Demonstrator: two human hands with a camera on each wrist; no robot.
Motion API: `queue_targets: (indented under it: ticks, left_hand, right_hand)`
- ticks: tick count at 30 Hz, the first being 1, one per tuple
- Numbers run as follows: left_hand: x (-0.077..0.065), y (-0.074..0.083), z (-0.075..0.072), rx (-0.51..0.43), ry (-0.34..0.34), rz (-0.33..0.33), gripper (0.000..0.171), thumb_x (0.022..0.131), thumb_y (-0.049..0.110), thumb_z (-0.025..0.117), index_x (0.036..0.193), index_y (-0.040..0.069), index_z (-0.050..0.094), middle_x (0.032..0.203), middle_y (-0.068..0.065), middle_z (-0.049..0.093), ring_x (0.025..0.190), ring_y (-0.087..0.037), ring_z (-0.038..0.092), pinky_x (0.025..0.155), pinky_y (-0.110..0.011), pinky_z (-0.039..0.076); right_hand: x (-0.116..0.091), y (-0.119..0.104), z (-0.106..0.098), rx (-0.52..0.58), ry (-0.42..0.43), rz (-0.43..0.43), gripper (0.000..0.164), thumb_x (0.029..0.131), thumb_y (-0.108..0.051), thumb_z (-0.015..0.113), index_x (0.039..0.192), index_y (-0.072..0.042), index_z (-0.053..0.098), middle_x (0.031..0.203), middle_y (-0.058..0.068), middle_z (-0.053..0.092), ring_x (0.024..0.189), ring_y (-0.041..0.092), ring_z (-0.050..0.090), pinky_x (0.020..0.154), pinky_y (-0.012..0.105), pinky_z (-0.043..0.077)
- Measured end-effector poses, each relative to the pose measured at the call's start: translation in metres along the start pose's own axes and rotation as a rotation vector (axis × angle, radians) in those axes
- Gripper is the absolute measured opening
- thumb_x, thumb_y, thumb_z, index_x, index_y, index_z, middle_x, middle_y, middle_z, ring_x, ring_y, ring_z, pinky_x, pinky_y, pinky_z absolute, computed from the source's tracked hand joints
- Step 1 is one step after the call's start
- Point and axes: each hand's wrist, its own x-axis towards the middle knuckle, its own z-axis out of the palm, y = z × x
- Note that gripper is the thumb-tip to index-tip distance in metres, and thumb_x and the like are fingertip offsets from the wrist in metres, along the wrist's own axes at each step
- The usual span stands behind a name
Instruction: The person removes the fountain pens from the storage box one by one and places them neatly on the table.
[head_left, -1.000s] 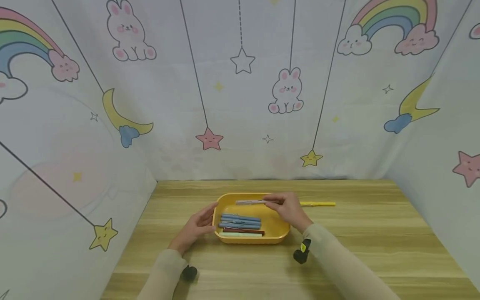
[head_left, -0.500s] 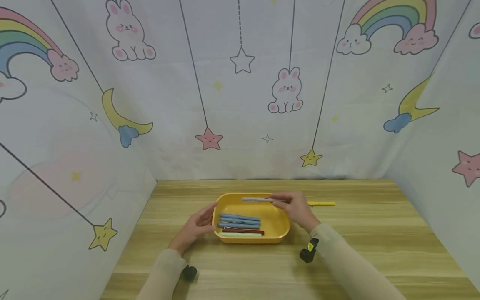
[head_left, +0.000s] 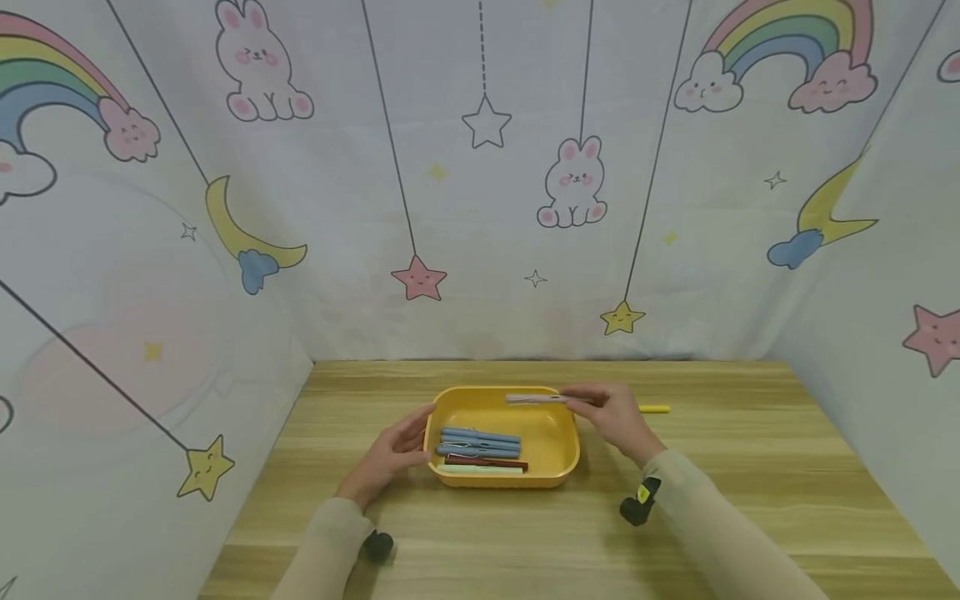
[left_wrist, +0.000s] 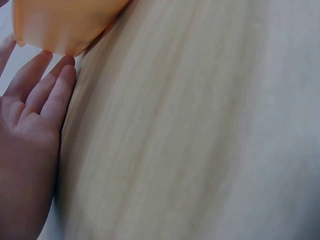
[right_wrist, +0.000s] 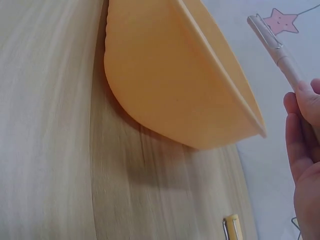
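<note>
Between thumb and fingers, my right hand (head_left: pixel 611 414) pinches a pale pinkish pen (head_left: pixel 535 399) with a metal clip. This capped pen (right_wrist: pixel 274 46) is level, its clip end over the back right of a yellow plastic tray (head_left: pixel 551 477). The straight fingers of my left hand (head_left: pixel 387 454) touch the tray's left end; in the left wrist view the fingertips (left_wrist: pixel 65 67) meet its outer wall. In the tray lie several blue pens (head_left: pixel 480 451), a dark red pen (head_left: pixel 491 462) and a pale green pen (head_left: pixel 482 470), side by side.
Behind my right hand a yellow pen (head_left: pixel 655 409) lies on the wooden table (head_left: pixel 480 542), partly hidden. Its clip end (right_wrist: pixel 232 227) shows low in the right wrist view. White printed cloth (head_left: pixel 487 208) walls the table at the back and both sides.
My right hand has moved right with the pale pinkish pen, from above the tray's inside to past its right end. It covers more of the yellow pen. The left hand stays put.
</note>
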Motion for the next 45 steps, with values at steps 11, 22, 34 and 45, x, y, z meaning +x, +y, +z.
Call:
queue_targets:
  ticks: [11,22,34,45]
  left_hand:
    - [-0.001,-0.001,0.000,0.019,-0.002,0.008,0.078,0.097,0.005,0.074,0.164,0.020,0.037,0.170,-0.010,0.034,0.154,-0.034,0.037,0.114,-0.022,0.042]
    - [0.001,-0.003,-0.002,0.035,-0.007,0.031,0.078,0.097,0.004,0.073,0.165,0.017,0.037,0.170,-0.012,0.034,0.153,-0.036,0.037,0.114,-0.022,0.041]
    - [0.001,-0.003,-0.002,0.011,-0.022,0.061,0.078,0.097,0.003,0.073,0.165,0.016,0.036,0.171,-0.014,0.031,0.154,-0.038,0.034,0.115,-0.021,0.041]
    - [0.001,-0.004,-0.002,0.014,-0.023,0.052,0.078,0.098,0.003,0.072,0.165,0.015,0.036,0.170,-0.014,0.031,0.154,-0.038,0.035,0.114,-0.021,0.041]
  right_hand:
    - [-0.010,0.009,-0.029,0.028,0.098,0.049,0.031,0.098,-0.017,0.077,0.125,-0.001,0.076,0.121,0.015,0.077,0.092,0.010,0.076,0.088,0.049,0.063]
    - [-0.021,0.028,-0.051,0.020,0.182,0.016,0.033,0.095,-0.025,0.081,0.122,-0.005,0.078,0.122,0.015,0.076,0.095,0.006,0.075,0.084,0.033,0.064]
    - [-0.028,0.043,-0.069,0.028,0.208,0.023,0.032,0.095,-0.019,0.080,0.122,-0.002,0.077,0.123,0.017,0.076,0.096,0.004,0.074,0.082,0.027,0.063]
    - [-0.042,0.062,-0.080,-0.102,0.219,0.060,0.033,0.097,-0.026,0.078,0.121,-0.003,0.078,0.118,0.014,0.078,0.097,-0.001,0.069,0.077,0.020,0.059]
